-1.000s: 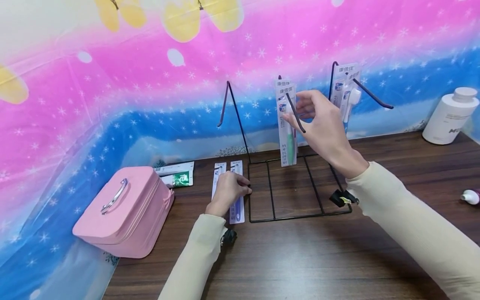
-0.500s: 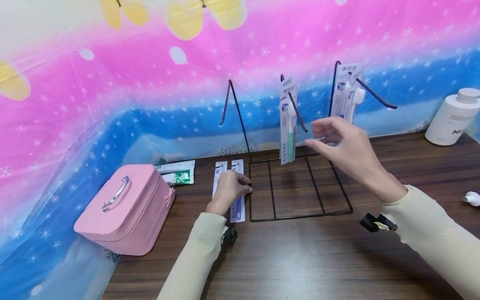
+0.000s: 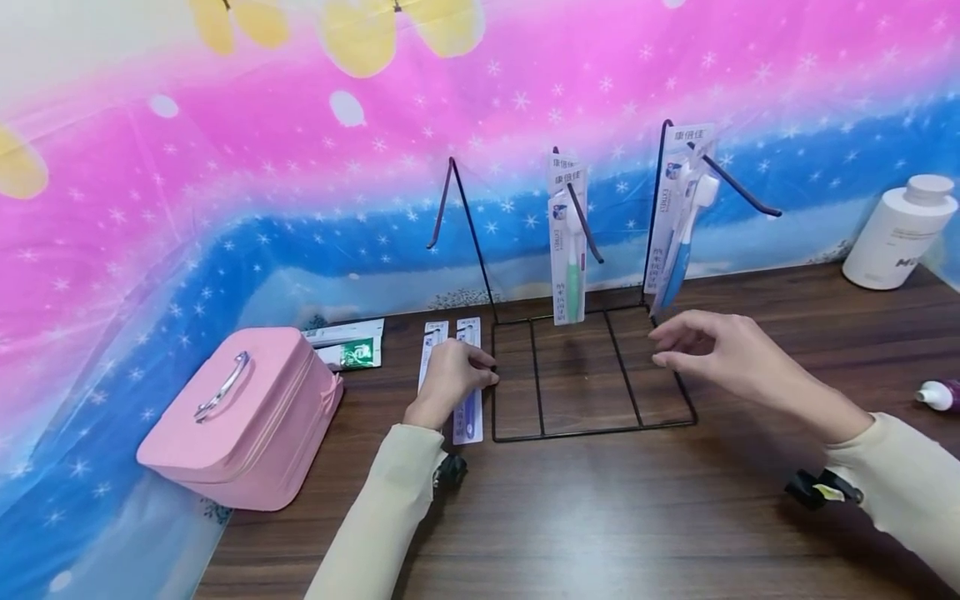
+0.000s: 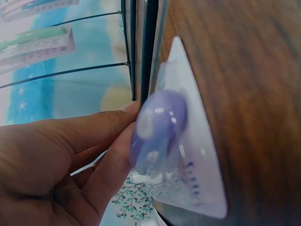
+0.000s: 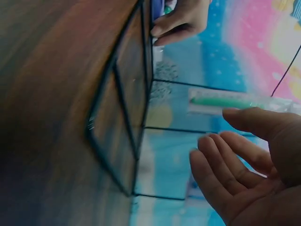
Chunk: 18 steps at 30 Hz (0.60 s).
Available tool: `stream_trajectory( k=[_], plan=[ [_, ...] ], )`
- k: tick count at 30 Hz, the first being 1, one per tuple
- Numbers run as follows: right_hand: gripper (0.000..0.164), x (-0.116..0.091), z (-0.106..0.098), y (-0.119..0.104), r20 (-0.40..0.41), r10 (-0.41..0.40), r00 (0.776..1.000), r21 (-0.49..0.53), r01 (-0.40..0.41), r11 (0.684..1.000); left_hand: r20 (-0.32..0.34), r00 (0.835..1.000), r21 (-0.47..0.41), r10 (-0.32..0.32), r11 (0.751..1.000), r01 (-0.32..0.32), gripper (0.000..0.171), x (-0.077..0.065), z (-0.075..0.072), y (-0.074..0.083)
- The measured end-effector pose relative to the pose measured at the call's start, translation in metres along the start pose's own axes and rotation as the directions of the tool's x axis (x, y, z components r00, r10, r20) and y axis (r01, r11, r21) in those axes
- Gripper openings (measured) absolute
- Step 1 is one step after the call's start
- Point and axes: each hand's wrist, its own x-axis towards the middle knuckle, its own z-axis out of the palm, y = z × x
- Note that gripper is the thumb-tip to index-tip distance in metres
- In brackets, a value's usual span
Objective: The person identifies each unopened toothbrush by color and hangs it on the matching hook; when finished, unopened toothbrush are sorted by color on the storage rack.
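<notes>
My left hand (image 3: 448, 377) pinches the left edge of the black wire display rack (image 3: 628, 381) between thumb and fingers. Beneath and beside that hand, two packaged toothbrushes lie on the table; the purple toothbrush (image 3: 469, 421) is the nearer to the rack, and its blister pack (image 4: 162, 122) shows close up in the left wrist view. From the rack's middle hook hang packaged toothbrushes, a green toothbrush (image 3: 573, 287) in front. Others hang on the right hook, with a blue toothbrush (image 3: 681, 265) foremost. My right hand (image 3: 731, 357), holding nothing, hovers by the rack's right side, fingers loosely bent.
The rack's left hook (image 3: 441, 204) carries nothing. A pink case (image 3: 240, 417) stands at left, with toothpaste tubes (image 3: 348, 350) behind it. A white bottle (image 3: 896, 237) is at far right, and a small white-capped tube (image 3: 937, 395) lies near the right edge.
My right hand has let go of the green toothbrush pack on the middle hook and moved down and right. That pack swung a little. My left hand stays at the rack's edge.
</notes>
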Motion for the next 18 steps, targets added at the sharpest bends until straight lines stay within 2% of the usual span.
stream_trajectory(
  k=[5,10,18],
  plan=[
    [0.025,-0.005,-0.001,0.019,0.074,0.047,0.996,0.029,-0.049,0.998,0.004,1.0,-0.006,-0.014,1.0,0.014,0.017,0.0,-0.001,-0.002],
    [0.032,-0.005,-0.002,0.037,0.118,0.1,0.988,0.012,-0.103,0.995,0.009,1.0,-0.014,-0.023,1.0,0.023,0.016,0.001,-0.002,-0.002],
    [0.028,-0.003,0.002,0.061,0.213,0.131,0.968,0.057,-0.146,0.988,0.009,1.0,-0.024,-0.03,0.999,0.03,0.018,0.001,0.0,-0.002]
  ],
)
